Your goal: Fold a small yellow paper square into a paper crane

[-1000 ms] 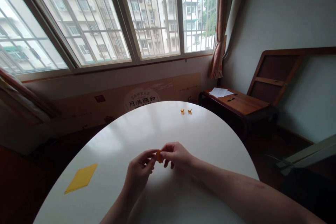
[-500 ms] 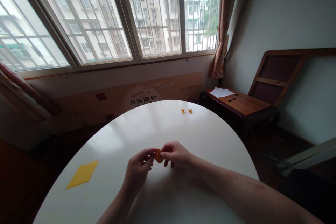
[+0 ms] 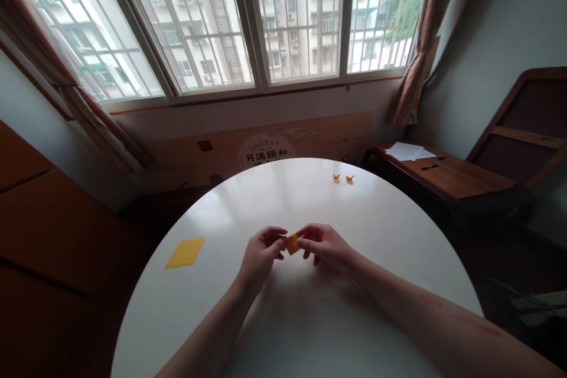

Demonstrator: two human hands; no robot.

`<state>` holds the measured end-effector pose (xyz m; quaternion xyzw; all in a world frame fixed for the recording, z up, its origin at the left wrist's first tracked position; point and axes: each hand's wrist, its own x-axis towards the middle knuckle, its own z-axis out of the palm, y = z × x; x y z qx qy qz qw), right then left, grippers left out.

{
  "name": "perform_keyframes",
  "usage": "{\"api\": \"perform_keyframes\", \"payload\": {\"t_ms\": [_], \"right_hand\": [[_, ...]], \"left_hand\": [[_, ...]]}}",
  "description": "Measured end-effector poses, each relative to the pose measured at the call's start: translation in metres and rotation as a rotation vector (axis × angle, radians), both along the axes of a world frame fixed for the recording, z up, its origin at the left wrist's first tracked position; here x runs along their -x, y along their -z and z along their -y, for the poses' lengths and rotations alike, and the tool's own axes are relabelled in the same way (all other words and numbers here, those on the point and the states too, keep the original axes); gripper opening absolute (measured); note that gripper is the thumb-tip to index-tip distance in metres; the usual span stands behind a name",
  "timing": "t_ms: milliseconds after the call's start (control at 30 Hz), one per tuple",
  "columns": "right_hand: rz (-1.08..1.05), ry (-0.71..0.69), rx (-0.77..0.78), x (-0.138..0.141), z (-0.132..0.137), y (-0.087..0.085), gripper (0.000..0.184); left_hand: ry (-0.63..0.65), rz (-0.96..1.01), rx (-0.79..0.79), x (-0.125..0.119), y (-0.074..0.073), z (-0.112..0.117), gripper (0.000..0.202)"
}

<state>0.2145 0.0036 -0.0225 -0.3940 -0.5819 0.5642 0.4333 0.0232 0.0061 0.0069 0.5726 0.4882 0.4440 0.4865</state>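
Note:
A small folded piece of yellow paper (image 3: 293, 244) is held up between my two hands, above the middle of the white table. My left hand (image 3: 264, 250) pinches its left corner with thumb and fingers. On the other side, my right hand (image 3: 325, 245) grips the right edge between thumb and forefinger, its other fingers curled below. The folds on the paper are too small to make out clearly. To the left lies a stack of yellow paper sheets (image 3: 185, 253). Two small folded paper birds, a left one (image 3: 336, 178) and a right one (image 3: 349, 179), stand near the far edge.
The round white table (image 3: 248, 201) has its curved edge on the far side and both flanks. Behind it are a printed cardboard panel (image 3: 310, 136) and barred windows. A low wooden bench (image 3: 478, 180) with white papers (image 3: 405, 151) stands at the right.
The view has swung left, so everything sits further right. My left fingers have shifted on the folded paper, which now shows a flatter, brighter face. Both hands still hold it.

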Motion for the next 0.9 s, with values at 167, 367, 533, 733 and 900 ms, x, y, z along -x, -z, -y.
{"api": "perform_keyframes", "payload": {"t_ms": [167, 367, 533, 733, 900], "right_hand": [[0.05, -0.024, -0.039, 0.0026, 0.0048, -0.0012, 0.03], [0.096, 0.025, -0.136, 0.0047, 0.0031, 0.0039, 0.019], [0.14, 0.032, -0.201, 0.0049, 0.0055, 0.0011, 0.012], [0.188, 0.005, -0.214, 0.0033, 0.0071, -0.0038, 0.015], [0.195, -0.002, -0.199, 0.0034, 0.0059, -0.0024, 0.019]], "left_hand": [[0.029, -0.05, -0.054, 0.0003, 0.0035, 0.0001, 0.022], [0.116, -0.234, -0.168, -0.0008, 0.0027, 0.0016, 0.022], [0.134, -0.286, -0.197, -0.0017, 0.0021, 0.0037, 0.017], [0.116, -0.244, -0.185, -0.0009, 0.0009, 0.0044, 0.017], [0.114, -0.214, -0.151, -0.0003, 0.0006, 0.0032, 0.02]]}}
